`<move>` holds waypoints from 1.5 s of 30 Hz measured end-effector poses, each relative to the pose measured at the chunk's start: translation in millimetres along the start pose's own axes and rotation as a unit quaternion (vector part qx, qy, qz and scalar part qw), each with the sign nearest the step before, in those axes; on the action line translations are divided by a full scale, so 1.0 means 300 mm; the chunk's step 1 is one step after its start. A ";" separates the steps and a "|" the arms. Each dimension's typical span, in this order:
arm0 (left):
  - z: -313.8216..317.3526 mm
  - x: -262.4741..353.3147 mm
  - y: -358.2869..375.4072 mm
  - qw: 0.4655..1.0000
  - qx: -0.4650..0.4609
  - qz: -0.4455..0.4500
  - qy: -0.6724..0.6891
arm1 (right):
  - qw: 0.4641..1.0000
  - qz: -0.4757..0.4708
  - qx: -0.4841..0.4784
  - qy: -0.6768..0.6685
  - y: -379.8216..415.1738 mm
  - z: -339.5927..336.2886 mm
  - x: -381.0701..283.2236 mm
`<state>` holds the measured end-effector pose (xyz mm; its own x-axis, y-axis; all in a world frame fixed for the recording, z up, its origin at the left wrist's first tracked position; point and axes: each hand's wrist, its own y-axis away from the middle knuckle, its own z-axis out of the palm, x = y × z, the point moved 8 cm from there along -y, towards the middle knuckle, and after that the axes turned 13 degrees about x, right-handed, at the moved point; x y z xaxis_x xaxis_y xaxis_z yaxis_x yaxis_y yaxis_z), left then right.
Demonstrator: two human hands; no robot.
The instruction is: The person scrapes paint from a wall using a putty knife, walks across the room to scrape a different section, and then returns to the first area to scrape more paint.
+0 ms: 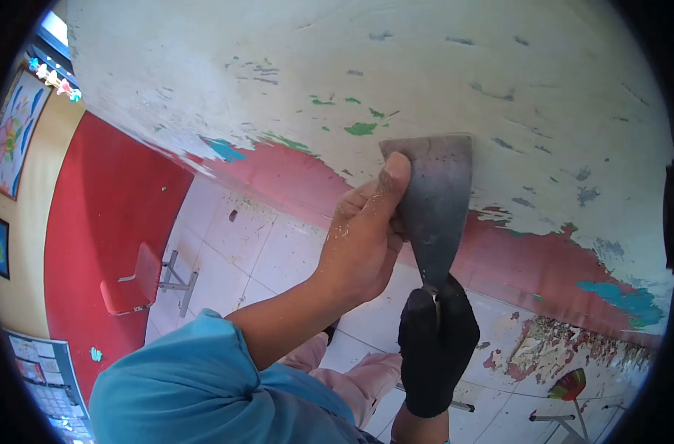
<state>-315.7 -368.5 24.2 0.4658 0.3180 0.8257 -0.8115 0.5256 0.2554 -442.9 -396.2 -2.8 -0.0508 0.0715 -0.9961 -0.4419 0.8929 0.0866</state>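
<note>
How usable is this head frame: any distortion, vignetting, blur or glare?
Head view: strong fisheye bend curves the wall and floor tiles, and a black vignette rings the frame. Even daylight, no harsh glare. The scraper, left hand and gloved right hand are sharp; the far posters are soft and small.

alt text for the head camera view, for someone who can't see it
Two hands press a wide metal scraper flat against a wall of peeling white paint with red and green patches beneath. The bare left hand pushes on the blade while the black-gloved right hand grips the handle. A red chair stands on the tiled floor.
</note>
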 end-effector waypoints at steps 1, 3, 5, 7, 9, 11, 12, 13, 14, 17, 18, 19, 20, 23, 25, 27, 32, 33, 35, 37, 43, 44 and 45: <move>0.001 0.001 -0.013 1.000 -0.017 0.007 -0.004 | 1.000 0.010 0.008 0.003 -0.007 0.000 0.008; -0.010 -0.026 0.004 1.000 -0.020 0.007 -0.011 | 1.000 -0.022 0.003 0.014 0.007 0.006 0.036; -0.020 -0.041 0.006 0.999 0.031 -0.013 0.039 | 0.998 -0.066 0.008 0.008 0.000 0.020 0.028; -0.036 0.007 -0.013 1.000 0.012 0.015 0.014 | 0.985 -0.168 0.017 0.044 -0.006 0.018 -0.021; -0.026 0.047 -0.021 0.999 -0.015 0.048 -0.006 | 0.995 -0.093 -0.011 0.017 -0.050 0.057 -0.011; -0.036 0.047 -0.015 0.999 -0.011 0.051 0.013 | 0.998 -0.050 -0.028 -0.001 -0.040 0.093 0.007; -0.032 0.059 -0.018 0.998 -0.016 0.057 0.027 | 0.998 -0.051 -0.030 -0.004 -0.022 0.081 0.015; -0.030 0.044 -0.006 0.999 0.023 0.035 0.019 | 0.997 -0.075 -0.005 0.021 0.004 0.040 0.011; -0.039 0.059 -0.016 0.999 0.020 0.040 0.020 | 0.993 -0.103 0.020 0.048 0.010 0.019 -0.014; -0.031 0.024 -0.019 0.999 -0.029 -0.006 -0.025 | 1.000 0.018 -0.002 -0.013 -0.003 0.038 0.000; -0.024 0.009 -0.013 0.999 -0.026 -0.010 -0.021 | 1.000 0.013 0.013 -0.002 -0.005 0.030 0.004; -0.029 -0.005 -0.009 1.000 0.006 -0.006 0.000 | 1.000 0.016 0.010 0.003 0.004 0.021 0.022; -0.033 -0.006 -0.008 0.999 0.033 -0.002 0.017 | 1.000 -0.006 0.005 0.012 0.010 0.015 0.028; -0.053 0.027 -0.024 0.999 -0.005 0.019 -0.042 | 0.999 -0.033 -0.009 0.011 -0.011 0.047 0.000; -0.036 0.031 -0.031 0.999 -0.013 0.015 -0.043 | 0.999 -0.017 -0.028 0.025 -0.030 0.050 0.013; -0.064 0.013 -0.027 0.999 0.044 0.021 0.004 | 0.998 -0.032 -0.028 0.041 -0.003 0.036 0.026; -0.038 0.041 -0.038 0.998 -0.037 0.029 -0.052 | 0.999 -0.045 -0.018 0.018 -0.029 0.051 -0.001; -0.053 0.027 -0.037 0.999 -0.006 0.023 -0.032 | 0.999 -0.042 -0.023 0.018 -0.024 0.052 0.004; -0.079 -0.012 -0.028 0.998 0.059 0.005 0.004 | 0.999 -0.031 -0.028 0.010 -0.001 0.046 0.006; -0.070 0.025 -0.042 0.999 0.040 0.022 -0.001 | 0.998 -0.060 -0.032 0.015 -0.017 0.060 -0.014; -0.092 0.019 -0.041 0.998 0.052 0.031 0.004 | 0.998 -0.042 -0.036 0.000 -0.016 0.077 0.018; -0.092 0.045 -0.052 0.998 0.042 0.049 -0.018 | 0.996 -0.085 -0.034 0.008 -0.027 0.087 -0.004; -0.097 0.048 -0.049 0.997 0.039 0.060 -0.036 | 0.992 -0.121 -0.036 0.023 -0.026 0.086 -0.015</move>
<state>-286.7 -348.7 17.6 0.3405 0.3165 0.8854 -0.8859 0.4235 0.1893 -416.3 -392.0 0.5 0.0253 -0.1634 -0.9862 -0.5092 0.8469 -0.1533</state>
